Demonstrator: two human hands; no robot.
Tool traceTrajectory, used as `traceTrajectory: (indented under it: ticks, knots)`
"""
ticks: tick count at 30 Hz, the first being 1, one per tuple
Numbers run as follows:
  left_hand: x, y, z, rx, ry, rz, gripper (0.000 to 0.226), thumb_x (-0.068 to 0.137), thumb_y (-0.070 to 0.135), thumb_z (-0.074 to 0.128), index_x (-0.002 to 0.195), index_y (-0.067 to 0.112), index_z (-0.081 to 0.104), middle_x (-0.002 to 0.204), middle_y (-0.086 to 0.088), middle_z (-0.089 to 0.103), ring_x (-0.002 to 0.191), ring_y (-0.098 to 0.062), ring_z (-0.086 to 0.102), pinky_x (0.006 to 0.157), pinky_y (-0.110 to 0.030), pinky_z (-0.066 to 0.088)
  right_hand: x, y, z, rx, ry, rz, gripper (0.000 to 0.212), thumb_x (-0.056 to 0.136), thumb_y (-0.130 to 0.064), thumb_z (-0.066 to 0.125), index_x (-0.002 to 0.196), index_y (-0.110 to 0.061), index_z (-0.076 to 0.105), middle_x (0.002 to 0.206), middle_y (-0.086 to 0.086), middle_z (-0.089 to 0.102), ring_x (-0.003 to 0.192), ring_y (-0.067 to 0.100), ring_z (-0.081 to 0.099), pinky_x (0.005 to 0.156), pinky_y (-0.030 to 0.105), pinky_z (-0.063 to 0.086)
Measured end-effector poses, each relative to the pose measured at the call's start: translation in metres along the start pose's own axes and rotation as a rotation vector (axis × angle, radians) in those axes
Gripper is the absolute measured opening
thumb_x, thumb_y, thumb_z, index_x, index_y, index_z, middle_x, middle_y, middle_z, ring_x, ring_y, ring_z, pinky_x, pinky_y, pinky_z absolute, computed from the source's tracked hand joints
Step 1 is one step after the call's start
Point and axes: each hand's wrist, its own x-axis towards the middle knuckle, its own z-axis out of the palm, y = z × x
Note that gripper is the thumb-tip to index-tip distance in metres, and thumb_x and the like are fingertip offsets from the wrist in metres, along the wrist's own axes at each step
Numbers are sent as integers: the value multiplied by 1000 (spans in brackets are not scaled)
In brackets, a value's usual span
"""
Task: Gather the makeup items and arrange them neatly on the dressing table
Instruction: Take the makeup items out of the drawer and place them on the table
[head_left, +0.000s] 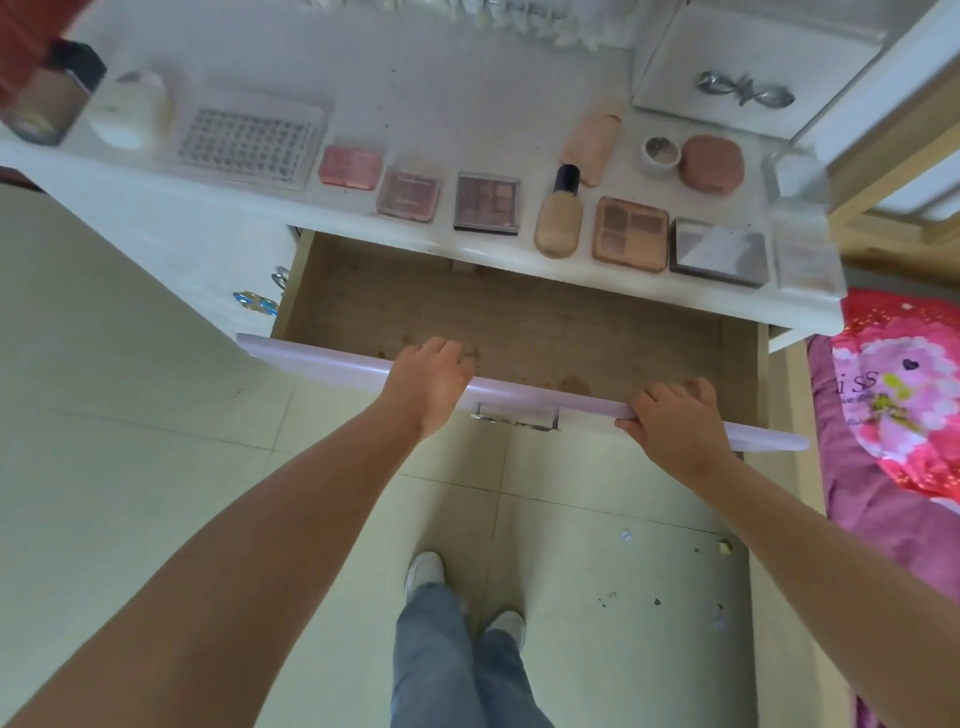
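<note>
Above the open drawer (519, 332), whose front is gripped by curled left hand (431, 379) and right hand (670, 421), makeup (488, 202) is already rowed on the table (415, 93); seemingly only closing remains.

On the worktop (467, 104), behind the open drawer (519, 332), lie five flat palettes (487, 203), two bottles (558, 218), one round compact (712, 163), one small jar (660, 154) and one studded tray (249, 141).

Pale tiled floor (156, 467), pink floral bedding (898, 415), wooden bed frame (883, 182)
</note>
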Motion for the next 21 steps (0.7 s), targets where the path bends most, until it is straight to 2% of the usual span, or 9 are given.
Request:
traceTrajectory:
  ticks: [4,6,8,10,13,15,17,19,21]
  knots:
    - [-9,-2,-1,-12,-8,30,28,90,8,43,118,9,44,120,-6,46,113,-22,41,76,-27,30,-9,-1,-2,5,-27,-23,38,96,-41,30,111,-16,55,113,-1,57,107,18,51,104,34,18]
    - [-15,1,5,-37,-42,24,30,90,8,43,121,9,42,121,-6,45,114,-19,40,74,-26,26,-14,-6,0,3,-17,-41,32,92,-39,44,103,-12,59,104,2,61,98,20,57,102,36,25]
    - [-18,4,8,-32,-54,27,28,88,7,47,116,9,46,119,-6,47,111,-19,43,72,-25,26,-19,-12,-2,-27,98,-80,27,67,-31,78,72,-8,65,73,5,65,65,21,63,82,41,47]
    - [-20,5,10,-8,62,52,26,79,7,62,104,8,54,107,-6,55,100,-20,51,66,-24,28,-22,-15,-3,-30,198,-87,36,42,-26,91,53,-8,62,53,3,60,44,19,58,62,38,53]
    - [-20,7,13,-25,39,68,26,76,6,65,100,6,56,103,-7,57,94,-21,53,63,-25,31,-22,-20,0,-57,182,-86,37,38,-25,92,51,-9,62,51,3,59,43,18,57,60,38,54]
    - [-22,7,14,-11,70,75,33,55,6,80,83,7,63,84,-5,62,76,-19,59,53,-22,37,-20,-21,6,-54,158,-102,37,38,-24,92,51,-8,62,50,3,59,42,19,58,59,38,54]
    - [-24,8,14,12,26,93,38,39,3,81,72,9,65,72,-2,63,65,-17,59,49,-18,36,-19,-22,11,-53,142,-120,37,39,-23,92,52,-8,61,49,3,58,42,20,57,58,37,54]
    - [-25,5,19,16,93,140,42,21,4,81,58,13,64,58,2,60,51,-14,56,42,-14,34,-18,-23,17,-50,157,-128,35,44,-23,90,54,-7,61,49,5,58,43,22,57,59,36,54]
    - [-27,3,21,29,32,158,39,32,12,86,65,16,66,64,3,61,57,-12,57,45,-16,35,-15,-23,16,-44,100,-107,29,57,-24,85,64,-6,63,60,7,62,54,25,61,66,36,53]
